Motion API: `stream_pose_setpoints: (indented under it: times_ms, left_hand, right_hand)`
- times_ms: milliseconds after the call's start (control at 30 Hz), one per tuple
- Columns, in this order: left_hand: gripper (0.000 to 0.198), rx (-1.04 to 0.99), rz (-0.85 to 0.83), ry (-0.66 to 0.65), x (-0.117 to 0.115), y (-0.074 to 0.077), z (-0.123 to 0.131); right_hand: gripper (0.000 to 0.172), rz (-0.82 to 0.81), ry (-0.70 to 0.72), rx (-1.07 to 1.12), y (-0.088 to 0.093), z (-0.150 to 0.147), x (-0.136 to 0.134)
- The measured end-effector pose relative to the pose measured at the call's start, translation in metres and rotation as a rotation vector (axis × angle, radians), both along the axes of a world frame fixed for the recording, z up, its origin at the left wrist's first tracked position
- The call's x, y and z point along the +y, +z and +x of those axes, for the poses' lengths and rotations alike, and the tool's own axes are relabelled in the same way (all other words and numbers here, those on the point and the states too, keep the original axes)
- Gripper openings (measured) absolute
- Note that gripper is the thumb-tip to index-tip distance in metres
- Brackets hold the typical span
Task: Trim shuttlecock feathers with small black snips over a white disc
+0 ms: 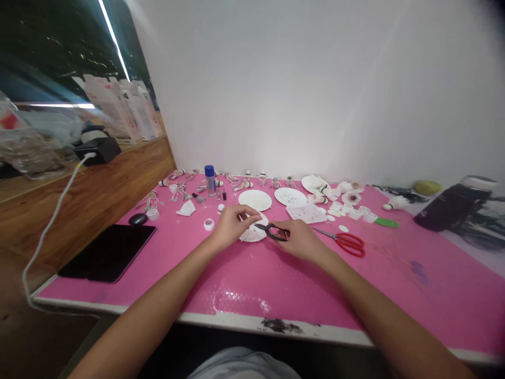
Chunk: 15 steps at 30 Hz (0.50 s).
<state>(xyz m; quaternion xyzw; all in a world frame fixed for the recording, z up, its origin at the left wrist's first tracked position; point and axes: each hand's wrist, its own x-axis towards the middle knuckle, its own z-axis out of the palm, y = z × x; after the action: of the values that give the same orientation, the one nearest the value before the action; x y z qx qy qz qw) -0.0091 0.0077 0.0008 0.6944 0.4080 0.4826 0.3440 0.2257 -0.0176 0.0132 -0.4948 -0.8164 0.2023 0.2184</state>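
My right hand (302, 238) is closed round the handles of small black pliers (272, 231), whose pointed tip is directed left. Close to that tip, my left hand (235, 225) has its thumb and fingers pinched together; whatever lies between them is too small to make out. Both hands are over a white round plate (252, 235) that bears tiny bits. Two more white plates, one empty-looking (255, 200) and one with small pieces (291, 197), lie just behind. A white tray (306, 213) with little pieces is beyond my right hand.
Red-handled scissors (349, 245) lie to the right, near white jars (355, 213) and a shuttlecock (396, 202). Several worn shuttlecocks line the wall. A blue-capped bottle (210, 181) stands at the back. Left are a black tablet (108, 251) and mouse (138, 219); far right, a black bottle (452, 205).
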Motion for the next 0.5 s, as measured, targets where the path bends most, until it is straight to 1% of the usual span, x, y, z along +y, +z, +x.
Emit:
stream_pose_setpoints:
  times_ms: [167,500]
  left_hand:
    - [0.030,-0.008,-0.014,0.006,0.0016,-0.0017,0.0002]
    - [0.027,-0.019,-0.018,-0.019,0.0008,-0.0018,0.0015]
  right_hand:
    - [0.021,0.042,0.016,-0.022,0.0020,-0.0016,-0.0015]
    - [0.019,0.049,0.013,-0.084,0.0011,-0.0023,-0.0005]
